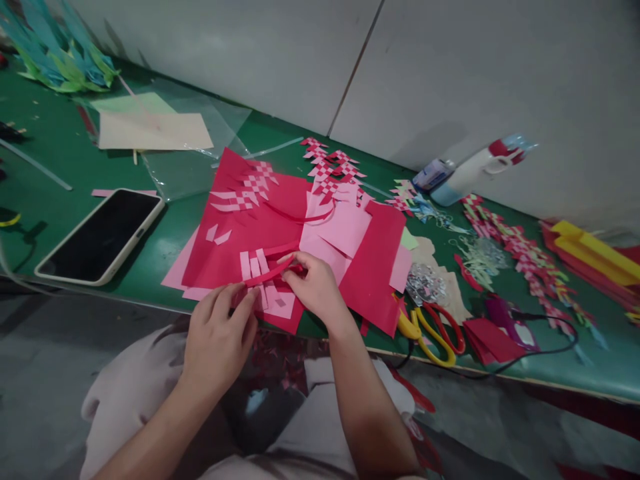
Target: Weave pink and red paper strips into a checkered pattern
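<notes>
Your right hand point(315, 287) pinches a red paper strip point(273, 272) at the woven sheet point(265, 293), near the desk point(165, 247) edge; your left hand point(220, 330) presses the sheet beside that grip. Pull hard and the strip may tear (it's thin), or the pink strips point(253, 265) just behind could slide out.

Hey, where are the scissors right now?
In the head view, the scissors lie on the green table near its front edge, just right of the right hand and the red paper.

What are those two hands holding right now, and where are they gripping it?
The right hand pinches a red paper strip near its end. The left hand presses its fingertips on the red-and-pink woven paper at its near edge.
</notes>
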`<control>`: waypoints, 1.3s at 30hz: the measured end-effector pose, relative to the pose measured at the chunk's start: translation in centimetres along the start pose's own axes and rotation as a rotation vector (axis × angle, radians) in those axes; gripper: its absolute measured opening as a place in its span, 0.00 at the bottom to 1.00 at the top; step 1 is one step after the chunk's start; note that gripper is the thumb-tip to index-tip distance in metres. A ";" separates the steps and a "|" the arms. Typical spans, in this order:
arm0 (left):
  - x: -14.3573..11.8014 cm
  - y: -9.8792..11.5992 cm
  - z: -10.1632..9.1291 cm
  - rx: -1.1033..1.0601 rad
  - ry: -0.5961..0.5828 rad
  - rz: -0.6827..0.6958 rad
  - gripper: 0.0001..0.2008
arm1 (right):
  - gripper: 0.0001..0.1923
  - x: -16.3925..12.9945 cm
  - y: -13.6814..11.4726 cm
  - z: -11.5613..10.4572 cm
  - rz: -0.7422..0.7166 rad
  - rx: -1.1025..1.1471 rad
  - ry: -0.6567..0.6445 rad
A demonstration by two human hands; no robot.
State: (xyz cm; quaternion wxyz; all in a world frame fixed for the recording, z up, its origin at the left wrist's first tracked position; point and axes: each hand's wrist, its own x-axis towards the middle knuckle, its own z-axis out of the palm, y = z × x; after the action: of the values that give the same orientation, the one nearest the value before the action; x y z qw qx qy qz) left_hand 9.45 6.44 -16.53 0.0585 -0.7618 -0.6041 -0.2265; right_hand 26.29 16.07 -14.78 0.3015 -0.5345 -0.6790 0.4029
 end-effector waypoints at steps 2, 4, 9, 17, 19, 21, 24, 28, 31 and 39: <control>0.0 0.0 0.1 0.005 0.001 -0.005 0.17 | 0.10 0.0 0.0 0.0 -0.006 0.017 -0.004; 0.0 0.0 0.2 0.004 0.003 -0.011 0.18 | 0.08 0.0 -0.1 0.0 -0.001 0.010 0.000; 0.1 0.0 0.4 0.009 0.005 -0.017 0.19 | 0.07 -0.1 -0.2 0.0 0.016 -0.017 0.006; 0.6 0.0 0.3 0.008 0.016 -0.047 0.16 | 0.07 -0.3 -0.6 -0.1 -0.012 -0.042 -0.022; 0.8 0.0 0.3 0.014 0.014 -0.045 0.16 | 0.08 -0.4 -0.7 0.0 -0.007 -0.041 -0.036; 1.0 -0.1 0.2 0.023 0.019 -0.034 0.15 | 0.08 -0.5 -0.6 0.2 0.004 -0.035 -0.059; 1.4 -0.2 0.3 0.030 0.033 -0.026 0.14 | 0.07 -0.5 -0.5 0.4 0.014 -0.040 -0.071; 1.8 -0.3 0.3 0.032 0.045 -0.047 0.13 | 0.07 -0.4 -0.8 0.4 0.006 -0.043 -0.064; 1.9 -0.5 0.3 0.041 0.034 -0.057 0.13 | 0.06 -0.4 -1.3 0.3 -0.028 -0.053 -0.090; 1.9 -0.9 0.3 0.022 0.002 -0.051 0.13 | 0.06 -0.3 -1.5 0.9 -0.001 -0.015 -0.059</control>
State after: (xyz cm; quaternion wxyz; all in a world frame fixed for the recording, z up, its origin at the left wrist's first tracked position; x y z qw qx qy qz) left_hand 9.02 8.44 -16.19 0.0618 -0.7454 -0.6256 -0.2219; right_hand 24.93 15.45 -13.92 0.2774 -0.5243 -0.6909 0.4132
